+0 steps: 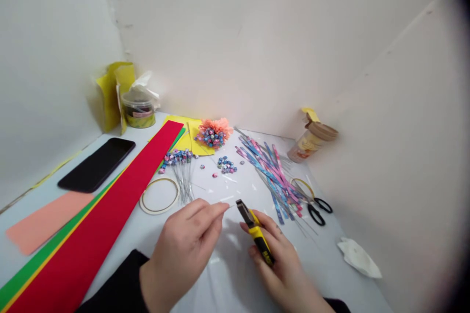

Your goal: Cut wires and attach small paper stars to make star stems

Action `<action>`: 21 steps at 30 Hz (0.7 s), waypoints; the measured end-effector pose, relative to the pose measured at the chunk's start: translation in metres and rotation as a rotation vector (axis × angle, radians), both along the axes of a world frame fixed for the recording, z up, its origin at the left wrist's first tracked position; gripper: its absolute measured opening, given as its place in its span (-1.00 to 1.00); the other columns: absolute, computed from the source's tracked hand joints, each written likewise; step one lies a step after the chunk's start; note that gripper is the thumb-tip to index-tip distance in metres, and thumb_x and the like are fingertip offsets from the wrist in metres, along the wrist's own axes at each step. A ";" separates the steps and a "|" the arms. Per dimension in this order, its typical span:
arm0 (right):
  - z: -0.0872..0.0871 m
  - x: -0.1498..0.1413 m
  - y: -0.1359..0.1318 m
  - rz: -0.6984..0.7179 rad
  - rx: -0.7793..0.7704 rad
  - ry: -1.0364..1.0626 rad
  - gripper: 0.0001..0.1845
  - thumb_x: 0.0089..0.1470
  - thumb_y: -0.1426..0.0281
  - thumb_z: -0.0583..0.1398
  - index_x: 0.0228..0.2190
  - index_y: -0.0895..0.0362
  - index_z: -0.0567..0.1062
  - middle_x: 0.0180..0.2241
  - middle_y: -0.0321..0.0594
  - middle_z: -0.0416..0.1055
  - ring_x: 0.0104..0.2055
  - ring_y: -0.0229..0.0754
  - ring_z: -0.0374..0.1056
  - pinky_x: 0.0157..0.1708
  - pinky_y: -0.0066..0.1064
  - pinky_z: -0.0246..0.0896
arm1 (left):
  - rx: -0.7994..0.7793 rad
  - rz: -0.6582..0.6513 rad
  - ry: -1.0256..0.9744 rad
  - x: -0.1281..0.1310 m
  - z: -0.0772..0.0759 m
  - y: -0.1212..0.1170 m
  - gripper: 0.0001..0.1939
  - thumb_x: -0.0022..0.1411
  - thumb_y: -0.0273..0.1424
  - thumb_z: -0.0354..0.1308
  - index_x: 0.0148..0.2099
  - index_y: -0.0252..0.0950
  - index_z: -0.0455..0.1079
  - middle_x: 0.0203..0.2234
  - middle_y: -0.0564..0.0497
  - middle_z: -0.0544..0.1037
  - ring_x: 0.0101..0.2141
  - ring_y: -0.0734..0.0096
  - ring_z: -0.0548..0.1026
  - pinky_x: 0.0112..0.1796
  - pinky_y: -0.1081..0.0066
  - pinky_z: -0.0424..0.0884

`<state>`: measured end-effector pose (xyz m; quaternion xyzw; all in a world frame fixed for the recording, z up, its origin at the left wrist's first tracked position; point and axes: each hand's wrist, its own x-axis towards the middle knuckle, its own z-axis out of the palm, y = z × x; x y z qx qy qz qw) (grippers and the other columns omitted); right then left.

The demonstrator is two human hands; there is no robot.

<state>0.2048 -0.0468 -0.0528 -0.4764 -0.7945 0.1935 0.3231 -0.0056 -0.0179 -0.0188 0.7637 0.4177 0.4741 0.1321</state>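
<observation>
Black-sleeved left hand (181, 249) with its grip pressed together, pinching what looks like a thin wire (230, 207), right hand (279, 259) closed firmly round a yellow utility knife (257, 239), blade end just beside that wire, both low over the white tabletop (323, 264).

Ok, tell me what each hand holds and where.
The right hand grips a yellow utility knife by its handle; the left hand's fingers pinch a thin wire.

at the craft table (321, 274)
right hand (275, 257) gripped a yellow utility knife (255, 234); left hand (181, 249) pinched a thin wire (232, 207) just beside it, black scissors (317, 212) beyond it.
</observation>
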 end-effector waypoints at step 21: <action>0.006 -0.005 -0.001 0.033 -0.059 0.027 -0.71 0.02 0.55 0.08 -0.21 0.08 0.43 -0.07 -0.07 0.38 -0.01 -0.11 0.35 -0.06 -0.36 0.32 | 0.012 0.000 0.097 -0.001 -0.001 0.000 -0.72 0.25 -0.56 0.00 -0.03 -0.33 0.42 -0.53 0.05 0.40 -0.51 0.51 0.42 -0.46 0.53 0.35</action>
